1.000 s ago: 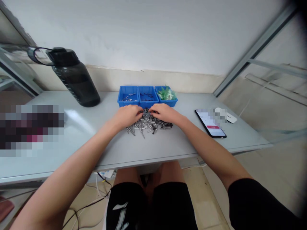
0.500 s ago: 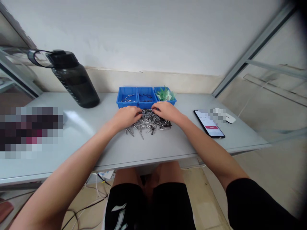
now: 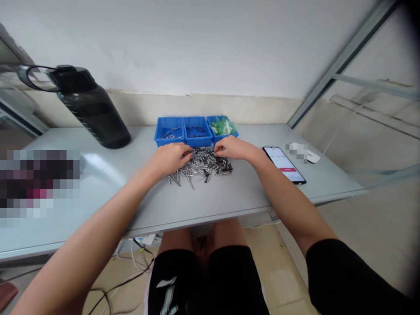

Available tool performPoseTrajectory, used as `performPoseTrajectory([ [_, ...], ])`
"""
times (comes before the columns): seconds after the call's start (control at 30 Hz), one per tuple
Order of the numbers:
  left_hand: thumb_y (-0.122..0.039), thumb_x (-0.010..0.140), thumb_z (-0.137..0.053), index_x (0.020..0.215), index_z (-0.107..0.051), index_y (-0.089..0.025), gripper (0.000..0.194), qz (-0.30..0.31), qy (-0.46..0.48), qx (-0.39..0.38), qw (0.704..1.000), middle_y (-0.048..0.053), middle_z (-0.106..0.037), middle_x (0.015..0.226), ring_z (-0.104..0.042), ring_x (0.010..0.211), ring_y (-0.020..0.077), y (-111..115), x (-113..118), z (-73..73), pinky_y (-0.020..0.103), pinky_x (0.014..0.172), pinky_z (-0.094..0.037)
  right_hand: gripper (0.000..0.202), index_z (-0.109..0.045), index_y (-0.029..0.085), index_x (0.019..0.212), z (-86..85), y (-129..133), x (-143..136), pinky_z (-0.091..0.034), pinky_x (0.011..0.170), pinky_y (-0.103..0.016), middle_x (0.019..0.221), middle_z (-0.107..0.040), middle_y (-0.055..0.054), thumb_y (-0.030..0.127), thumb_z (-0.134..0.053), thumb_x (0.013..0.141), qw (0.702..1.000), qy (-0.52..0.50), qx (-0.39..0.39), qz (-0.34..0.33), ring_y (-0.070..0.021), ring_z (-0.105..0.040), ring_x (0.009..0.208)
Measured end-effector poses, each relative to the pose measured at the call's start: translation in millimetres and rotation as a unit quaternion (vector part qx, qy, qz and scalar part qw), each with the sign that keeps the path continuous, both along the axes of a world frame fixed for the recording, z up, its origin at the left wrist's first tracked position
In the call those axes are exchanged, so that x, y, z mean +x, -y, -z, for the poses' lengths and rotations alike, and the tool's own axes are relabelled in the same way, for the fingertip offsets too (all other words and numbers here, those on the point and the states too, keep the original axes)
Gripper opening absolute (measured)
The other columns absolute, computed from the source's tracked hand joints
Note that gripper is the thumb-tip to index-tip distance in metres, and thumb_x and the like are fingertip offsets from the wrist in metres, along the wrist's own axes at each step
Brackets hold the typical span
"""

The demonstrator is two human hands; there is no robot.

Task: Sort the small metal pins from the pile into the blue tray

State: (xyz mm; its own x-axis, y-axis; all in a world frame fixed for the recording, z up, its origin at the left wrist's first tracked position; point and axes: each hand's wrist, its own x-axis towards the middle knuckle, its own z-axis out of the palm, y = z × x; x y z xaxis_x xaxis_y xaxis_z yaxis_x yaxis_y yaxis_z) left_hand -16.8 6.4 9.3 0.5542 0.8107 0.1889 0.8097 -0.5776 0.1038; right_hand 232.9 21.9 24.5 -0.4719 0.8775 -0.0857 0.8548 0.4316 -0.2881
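A loose pile of silver rivets or pins (image 3: 200, 166) mixed with black screws (image 3: 226, 164) lies in the middle of the grey table. My left hand (image 3: 172, 157) rests at the pile's left edge, its fingers bent and drawn together against the metal pieces. At the upper right edge of the heap, my right hand (image 3: 232, 148) has thumb and fingers pinched. Whatever is between the fingertips of either hand is too small to make out. Just behind the pile stand a blue bin with silver pieces (image 3: 169, 138), a blue bin with dark screws (image 3: 197, 141) and a blue bin holding green plastic packaging (image 3: 225, 127).
A large dark water bottle (image 3: 98, 113) stands at the back left. A phone (image 3: 285, 165) and a white mouse-like object (image 3: 305, 153) lie on the right. A blurred-out patch (image 3: 36, 183) covers something at left. Metal frame posts (image 3: 334, 72) flank the table; cables (image 3: 131, 273) hang below.
My right hand has shifted slightly right from the pile's top, and its fingers have drawn together. My left hand stays at the left edge. The whole view has shifted a little.
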Motion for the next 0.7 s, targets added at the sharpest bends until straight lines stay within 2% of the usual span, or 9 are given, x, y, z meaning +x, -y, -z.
performPoseTrajectory([
  [0.2,-0.035,0.095,-0.044,0.113,-0.069,-0.022,0.034,0.009,0.002,-0.009,1.0,0.006,-0.072,0.109,-0.067,0.098,0.0258,2,1,0.1,0.033,0.079,-0.05,0.015,-0.07,0.019,0.092,10.4,1,-15,-0.038,0.065,-0.024,0.092,-0.072,-0.005,0.028,-0.062,0.085,0.999,0.003,0.047,0.002,-0.0166,-0.063,0.083],
  [0.47,-0.034,0.095,-0.043,0.111,-0.069,-0.022,0.033,0.019,0.02,-0.004,1.0,0.006,-0.071,0.109,-0.066,0.098,0.0249,4,0,-2.0,0.033,0.078,-0.049,0.015,-0.07,0.019,0.088,12.6,2,-20,-0.036,0.064,-0.025,0.088,-0.073,-0.006,0.018,-0.056,0.084,0.996,0.019,0.086,-0.01,-0.0166,-0.062,0.078],
  [0.6,-0.033,0.095,-0.045,0.11,-0.069,-0.021,0.031,0.009,0.017,-0.005,1.0,0.006,-0.072,0.106,-0.066,0.097,0.0251,5,1,-3.1,0.032,0.076,-0.048,0.017,-0.068,0.017,0.09,6.7,5,-22,-0.038,0.065,-0.025,0.084,-0.071,-0.005,0.016,-0.053,0.083,0.992,-0.057,0.113,-0.009,-0.0152,-0.061,0.075],
  [0.7,-0.035,0.095,-0.046,0.108,-0.068,-0.021,0.029,0.02,0.033,0.006,0.999,0.006,-0.071,0.103,-0.066,0.094,0.0246,6,3,-4.6,0.031,0.073,-0.047,0.019,-0.068,0.017,0.096,7.3,10,-30,-0.041,0.069,-0.026,0.082,-0.07,-0.003,0.021,-0.053,0.084,0.981,-0.153,0.116,-0.041,-0.0141,-0.061,0.073],
])
